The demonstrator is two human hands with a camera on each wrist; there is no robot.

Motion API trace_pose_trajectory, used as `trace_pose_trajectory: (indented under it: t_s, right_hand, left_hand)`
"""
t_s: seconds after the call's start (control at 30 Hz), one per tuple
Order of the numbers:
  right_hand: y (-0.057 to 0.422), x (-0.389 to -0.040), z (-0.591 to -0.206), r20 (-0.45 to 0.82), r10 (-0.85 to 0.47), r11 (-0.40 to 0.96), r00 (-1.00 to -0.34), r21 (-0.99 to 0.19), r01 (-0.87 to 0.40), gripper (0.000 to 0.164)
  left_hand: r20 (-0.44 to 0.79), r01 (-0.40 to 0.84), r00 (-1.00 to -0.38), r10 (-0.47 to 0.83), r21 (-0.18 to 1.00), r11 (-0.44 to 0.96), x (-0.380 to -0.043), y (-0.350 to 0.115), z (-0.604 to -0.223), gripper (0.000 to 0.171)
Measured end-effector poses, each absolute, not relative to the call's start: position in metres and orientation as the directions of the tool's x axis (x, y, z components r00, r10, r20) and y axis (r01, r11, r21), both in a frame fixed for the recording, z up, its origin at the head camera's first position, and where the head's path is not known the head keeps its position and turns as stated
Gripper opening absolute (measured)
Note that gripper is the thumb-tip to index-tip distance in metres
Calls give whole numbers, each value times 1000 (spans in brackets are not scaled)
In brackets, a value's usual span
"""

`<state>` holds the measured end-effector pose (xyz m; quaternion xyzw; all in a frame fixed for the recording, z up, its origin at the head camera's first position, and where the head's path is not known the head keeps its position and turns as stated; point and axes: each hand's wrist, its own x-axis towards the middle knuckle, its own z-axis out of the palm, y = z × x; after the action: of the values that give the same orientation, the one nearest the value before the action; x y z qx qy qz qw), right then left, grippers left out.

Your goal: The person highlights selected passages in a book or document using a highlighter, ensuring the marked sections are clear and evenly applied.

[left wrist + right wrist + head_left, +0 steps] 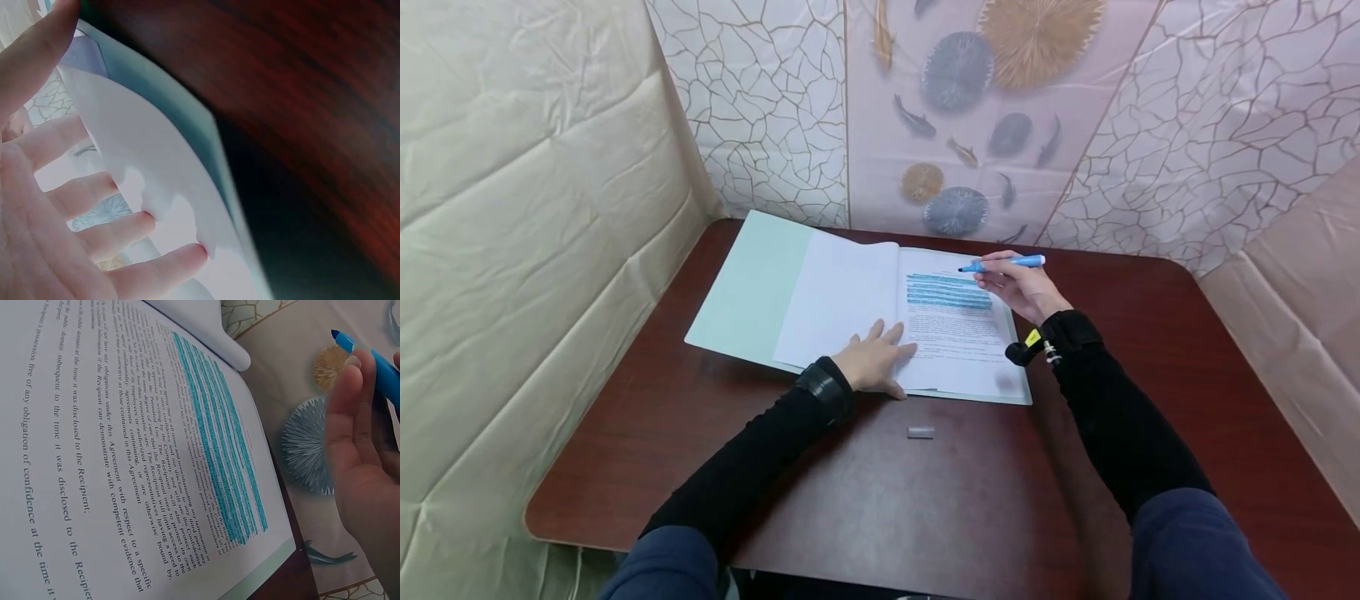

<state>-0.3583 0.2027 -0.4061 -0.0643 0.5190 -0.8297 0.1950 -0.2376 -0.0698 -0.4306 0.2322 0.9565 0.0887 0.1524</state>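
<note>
A blue highlighter (1028,261) is pinched in my right hand (1018,287), its dark tip pointing left over the upper part of a printed page (955,342). Several lines near the top of that page carry blue highlighting (219,444), with plain black text below. The page lies in an open pale green folder (745,283), beside a turned-over white sheet (842,292). My left hand (874,360) rests with fingers spread on the papers at the folder's lower edge, near the fold. In the left wrist view its fingertips (194,253) touch the white paper.
A small grey cap (920,432) lies on the dark red-brown table (880,500), in front of the folder. A patterned curtain (775,108) hangs behind the table, and pale cloth (535,250) hangs along the left side.
</note>
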Motion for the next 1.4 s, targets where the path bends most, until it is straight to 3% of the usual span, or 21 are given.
trace_pose_trajectory:
  t_s: [0.2, 0.37, 0.63, 1.17, 1.4]
  right_hand:
    - [196, -358, -410, -77, -426, -310, -902, -924, 225, 12]
    - [183, -356, -417, -99, -374, -232, -922, -953, 196, 11]
    - [155, -355, -440, -142, -275, -145, -951, -972, 187, 45]
    - [120, -349, -447, -228, -190, -117, -955, -961, 252, 29]
    - [117, -348, -450, -218, -177, -59, -960, -971, 231, 39]
  left_hand:
    - [-254, 415, -847, 467, 233, 879, -237, -70, -433, 85]
    - [-259, 416, -847, 464, 219, 883, -238, -70, -435, 85]
    - [-274, 421, -845, 459, 189, 887, -239, -70, -436, 84]
    - [-280, 444, -836, 471, 158, 882, -241, -71, -435, 85]
    - [-278, 449, -834, 476, 158, 879, -240, -72, -433, 83]
